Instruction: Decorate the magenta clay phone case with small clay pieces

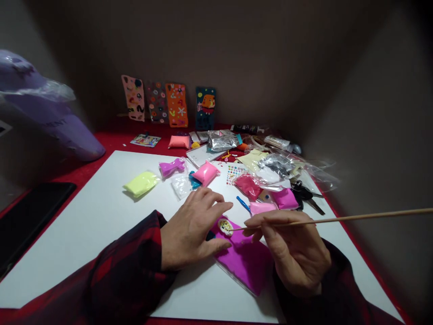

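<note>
Sitting at eleven o'clock on a flat magenta clay-coated slab (243, 266), a small round white-and-yellow ornament (225, 227) apparently meets a thin wooden stick (355, 218) — pinched pencil-like by the right hand (294, 257) at three o'clock, likely for control. The left hand (196, 228) lies wide at nine o'clock — probably steadying the slab.

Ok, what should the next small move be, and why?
Perhaps dab lightly at the white piece with the stick: the right hand holds its tip there, and the left hand is spread close beside it.
</note>
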Motion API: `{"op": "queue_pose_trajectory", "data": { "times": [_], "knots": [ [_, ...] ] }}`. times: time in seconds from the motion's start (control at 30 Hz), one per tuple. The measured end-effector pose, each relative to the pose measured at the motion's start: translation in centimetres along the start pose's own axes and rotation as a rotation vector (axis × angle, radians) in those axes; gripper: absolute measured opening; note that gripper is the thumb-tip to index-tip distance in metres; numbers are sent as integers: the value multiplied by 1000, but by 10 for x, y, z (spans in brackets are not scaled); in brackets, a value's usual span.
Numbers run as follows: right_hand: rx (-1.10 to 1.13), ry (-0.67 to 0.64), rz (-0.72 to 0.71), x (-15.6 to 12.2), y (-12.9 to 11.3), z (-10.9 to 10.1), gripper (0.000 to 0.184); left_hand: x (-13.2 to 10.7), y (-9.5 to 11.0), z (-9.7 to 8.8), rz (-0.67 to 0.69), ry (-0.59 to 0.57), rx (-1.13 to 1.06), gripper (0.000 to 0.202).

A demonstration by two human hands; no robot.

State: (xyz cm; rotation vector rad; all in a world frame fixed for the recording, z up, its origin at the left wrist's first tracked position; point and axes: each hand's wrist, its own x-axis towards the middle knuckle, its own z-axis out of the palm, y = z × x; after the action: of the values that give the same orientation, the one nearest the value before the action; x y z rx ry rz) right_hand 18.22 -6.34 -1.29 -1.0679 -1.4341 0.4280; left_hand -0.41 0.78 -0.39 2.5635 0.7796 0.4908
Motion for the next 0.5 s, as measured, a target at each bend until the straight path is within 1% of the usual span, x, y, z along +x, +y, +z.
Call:
{"op": "queue_pose_trajectory", "data": {
  "times": [0.17, 0.4, 0.5],
  "knots": [
    [-34, -3, -4, -1, 1, 1, 17, 2, 2, 1, -8, 46, -8, 44],
    [-35, -15, -15, -2, 3, 0, 17, 3, 0, 3, -4, 33, -1, 40],
    [-30, -47, -10, -2, 2, -1, 18, 3, -1, 4, 1, 32, 5, 38]
  ]
}}
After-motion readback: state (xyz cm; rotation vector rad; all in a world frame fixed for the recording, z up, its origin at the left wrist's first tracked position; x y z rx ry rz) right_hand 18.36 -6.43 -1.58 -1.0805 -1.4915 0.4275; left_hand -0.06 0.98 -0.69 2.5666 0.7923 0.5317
